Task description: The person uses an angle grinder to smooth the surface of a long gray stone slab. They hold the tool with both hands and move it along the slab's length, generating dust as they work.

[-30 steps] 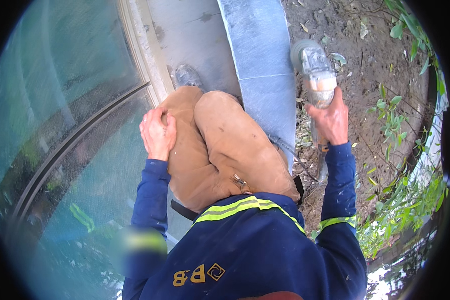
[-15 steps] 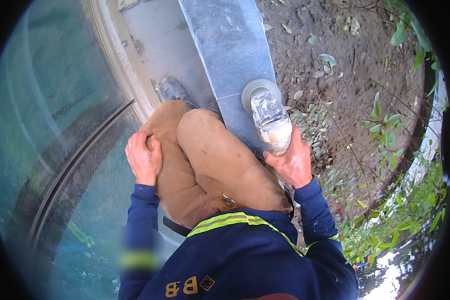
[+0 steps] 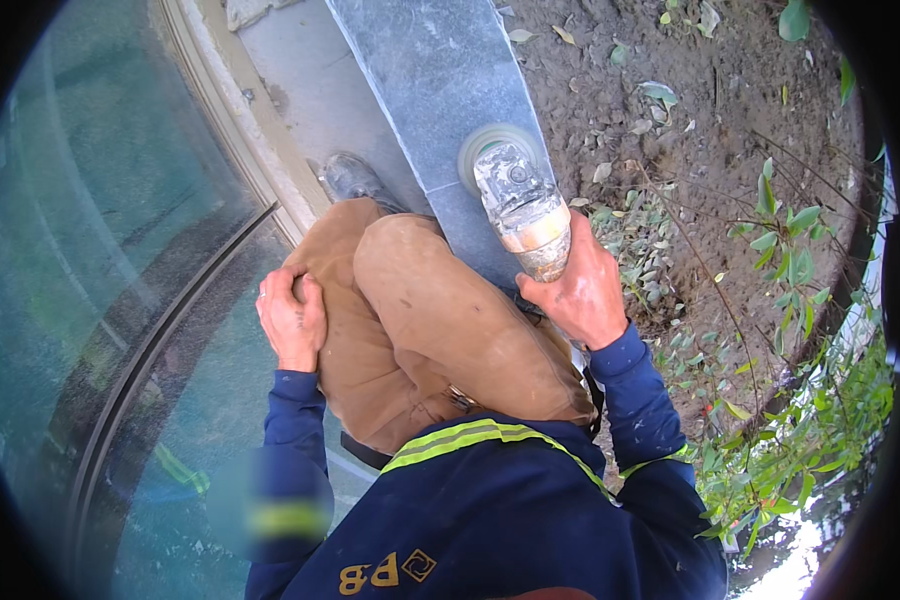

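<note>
My right hand [image 3: 575, 285] grips the body of a dusty angle grinder [image 3: 520, 212], whose round disc sits over a long grey stone slab [image 3: 430, 70], near its right edge. The disc looks blurred; whether it touches the surface I cannot tell. My left hand [image 3: 292, 315] rests over my left knee on tan trousers [image 3: 450, 320], fingers apart and slightly bent, holding nothing. My right leg lies bent beside the slab's near end, and a dark shoe [image 3: 350, 176] shows beyond the left knee.
On the left is a large green-tinted glass panel [image 3: 100, 200] with a light frame [image 3: 240, 150] beside a grey concrete strip [image 3: 305, 85]. On the right are bare soil [image 3: 660, 130] with dry leaves, thin branches and leafy green plants [image 3: 800, 410].
The grinder in my right hand has moved left from over the soil onto the slab, then slightly farther forward along it. My left hand stays on the knee.
</note>
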`<control>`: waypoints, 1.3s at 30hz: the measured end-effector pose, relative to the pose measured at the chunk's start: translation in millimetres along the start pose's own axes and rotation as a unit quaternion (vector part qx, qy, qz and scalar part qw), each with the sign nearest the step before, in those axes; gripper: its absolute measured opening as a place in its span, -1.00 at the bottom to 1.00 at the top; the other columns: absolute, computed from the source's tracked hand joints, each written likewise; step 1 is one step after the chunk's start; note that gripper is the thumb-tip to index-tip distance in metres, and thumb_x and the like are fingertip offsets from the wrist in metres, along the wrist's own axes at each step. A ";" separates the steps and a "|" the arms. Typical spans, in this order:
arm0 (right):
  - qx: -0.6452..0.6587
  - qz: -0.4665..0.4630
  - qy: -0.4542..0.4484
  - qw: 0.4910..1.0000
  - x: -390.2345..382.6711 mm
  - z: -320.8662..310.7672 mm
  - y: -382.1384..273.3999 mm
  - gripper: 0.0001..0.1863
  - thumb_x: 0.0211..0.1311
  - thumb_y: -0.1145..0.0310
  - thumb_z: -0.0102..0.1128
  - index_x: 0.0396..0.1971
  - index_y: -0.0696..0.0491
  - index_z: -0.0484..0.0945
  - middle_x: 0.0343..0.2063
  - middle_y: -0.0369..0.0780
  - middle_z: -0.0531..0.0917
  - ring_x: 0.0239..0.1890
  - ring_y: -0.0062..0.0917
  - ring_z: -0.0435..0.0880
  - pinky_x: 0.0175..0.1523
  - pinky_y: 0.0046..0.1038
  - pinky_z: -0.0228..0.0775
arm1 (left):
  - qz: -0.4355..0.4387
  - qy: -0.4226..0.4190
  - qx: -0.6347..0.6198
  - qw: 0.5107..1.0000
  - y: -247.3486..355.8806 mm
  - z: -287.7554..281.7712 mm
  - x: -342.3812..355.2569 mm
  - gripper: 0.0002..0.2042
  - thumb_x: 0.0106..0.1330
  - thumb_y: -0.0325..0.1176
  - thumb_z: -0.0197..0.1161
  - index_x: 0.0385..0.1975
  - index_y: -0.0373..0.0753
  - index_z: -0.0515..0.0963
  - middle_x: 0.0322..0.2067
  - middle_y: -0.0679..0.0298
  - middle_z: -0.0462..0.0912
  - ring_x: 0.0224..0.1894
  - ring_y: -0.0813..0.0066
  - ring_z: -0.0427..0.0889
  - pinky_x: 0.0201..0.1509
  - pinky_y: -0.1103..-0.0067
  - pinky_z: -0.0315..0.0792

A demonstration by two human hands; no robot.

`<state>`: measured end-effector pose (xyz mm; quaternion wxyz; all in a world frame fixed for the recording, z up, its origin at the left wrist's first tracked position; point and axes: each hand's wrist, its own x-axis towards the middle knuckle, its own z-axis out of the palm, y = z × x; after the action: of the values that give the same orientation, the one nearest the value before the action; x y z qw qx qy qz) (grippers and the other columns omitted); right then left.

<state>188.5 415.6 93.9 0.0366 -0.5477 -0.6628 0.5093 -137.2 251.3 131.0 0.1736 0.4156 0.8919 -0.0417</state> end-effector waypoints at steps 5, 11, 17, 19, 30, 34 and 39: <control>-0.027 0.022 0.004 0.999 4.7 -6.5 0.1 -0.20 -0.14 0.29 0.53 0.12 0.24 0.33 -0.27 0.17 0.68 -0.23 0.10 0.71 -0.16 -0.03 0.58 | 0.006 -0.016 -0.008 1.000 1.2 -1.2 11.7 -0.79 0.30 -0.31 0.26 -0.14 -0.24 0.64 -0.15 0.12 0.66 0.02 0.09 0.59 0.17 0.27 0.39; -0.019 0.020 0.002 1.000 20.6 -13.3 -11.4 -0.23 -0.14 0.29 0.53 0.09 0.24 0.35 -0.26 0.18 0.69 -0.21 0.12 0.71 -0.12 -0.04 0.58 | 0.123 0.104 -0.191 0.968 45.8 4.4 84.8 -0.77 0.22 -0.49 0.30 -0.12 -0.32 0.63 -0.18 0.05 0.66 -0.06 0.05 0.64 0.07 0.30 0.51; -0.047 0.001 0.030 0.998 24.5 -15.2 -18.8 -0.27 -0.08 0.27 0.51 0.06 0.26 0.34 -0.33 0.18 0.67 -0.30 0.17 0.69 -0.23 -0.02 0.57 | 0.497 0.047 -0.325 0.803 178.2 7.2 82.3 -0.68 0.07 -0.39 0.39 -0.14 -0.25 0.65 -0.06 0.11 0.67 0.03 0.06 0.66 0.14 0.17 0.50; -0.041 -0.019 0.034 0.998 27.6 -10.7 -18.8 -0.27 -0.06 0.25 0.52 0.06 0.26 0.34 -0.33 0.17 0.67 -0.32 0.16 0.69 -0.27 -0.02 0.56 | 0.535 0.035 -0.354 0.767 210.3 18.1 81.7 -0.72 0.13 -0.32 0.36 -0.17 -0.27 0.64 -0.04 0.12 0.65 0.04 0.08 0.65 0.19 0.17 0.47; -0.035 0.016 0.004 0.999 34.2 -16.7 -33.5 -0.29 -0.01 0.28 0.53 0.10 0.18 0.34 -0.28 0.08 0.68 -0.23 0.12 0.69 -0.22 -0.06 0.57 | 0.571 0.030 -0.344 0.745 241.9 55.2 98.8 -0.76 -0.01 -0.34 0.36 -0.35 -0.31 0.64 -0.18 0.14 0.67 -0.01 0.14 0.65 0.26 0.18 0.47; -0.032 -0.005 -0.005 0.999 30.9 -23.7 -31.0 -0.30 0.00 0.29 0.52 0.10 0.18 0.35 -0.30 0.07 0.67 -0.25 0.12 0.69 -0.24 -0.05 0.57 | 0.567 0.024 -0.353 0.744 245.1 56.5 94.3 -0.76 -0.08 -0.37 0.34 -0.38 -0.31 0.65 -0.22 0.14 0.68 -0.04 0.14 0.68 0.25 0.18 0.50; -0.028 0.025 -0.009 0.999 37.2 -22.1 -27.3 -0.33 0.00 0.30 0.52 0.07 0.19 0.36 -0.29 0.07 0.68 -0.26 0.13 0.69 -0.25 -0.04 0.57 | 0.560 0.040 -0.359 0.746 247.8 57.6 100.5 -0.76 -0.10 -0.37 0.33 -0.39 -0.31 0.65 -0.24 0.14 0.68 -0.07 0.14 0.68 0.22 0.18 0.52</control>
<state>168.3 461.2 105.0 0.0027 -0.5605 -0.6632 0.4959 6.2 473.0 59.8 0.2659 0.7486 0.4542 0.4032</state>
